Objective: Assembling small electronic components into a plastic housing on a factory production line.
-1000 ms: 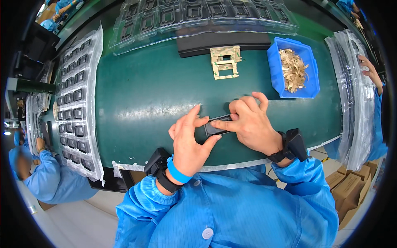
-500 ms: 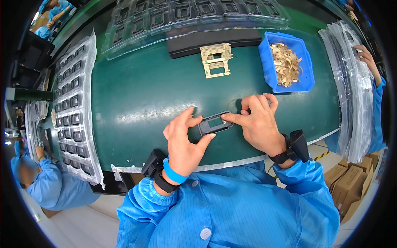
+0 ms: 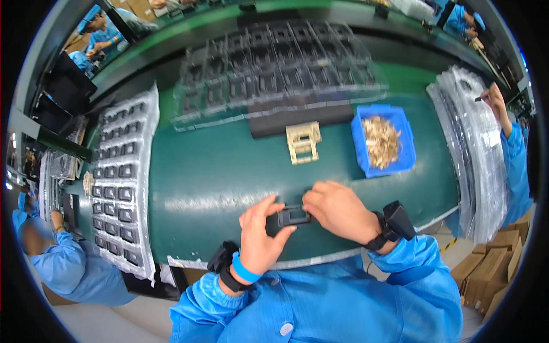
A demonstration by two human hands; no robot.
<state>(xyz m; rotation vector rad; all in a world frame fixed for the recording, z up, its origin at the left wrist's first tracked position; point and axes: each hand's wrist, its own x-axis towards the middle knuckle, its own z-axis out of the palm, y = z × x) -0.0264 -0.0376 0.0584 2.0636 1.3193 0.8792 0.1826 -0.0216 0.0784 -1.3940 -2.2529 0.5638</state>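
Note:
Low over the green table, near its front edge, I hold a small black plastic frame point(image 3: 283, 218) with a rectangular window. My left hand point(image 3: 258, 239) grips its left end, thumb at the near edge and fingers at the far edge. At the right end my right hand point(image 3: 344, 214) is closed, its fingers gathered against the frame and its fingertips partly hidden. Beyond them lies a stack of pale adhesive-backed frame pieces point(image 3: 292, 143) with cut-out windows. To its right stands a blue bin point(image 3: 406, 143) full of peeled tan strips.
A clear tray of black frames point(image 3: 263, 74) rests on a black box point(image 3: 271, 124) at the back. Another filled tray point(image 3: 147, 197) lines the left side. Stacked plastic trays point(image 3: 483, 188) stand at right, beside a co-worker's hand point(image 3: 497, 106). Another person point(image 3: 71, 260) sits at left.
My view has tilted, so the table things appear lower. My right hand's fingers, spread before with one on the frame, now gather at its right end. The co-worker's hand holds a small dark piece.

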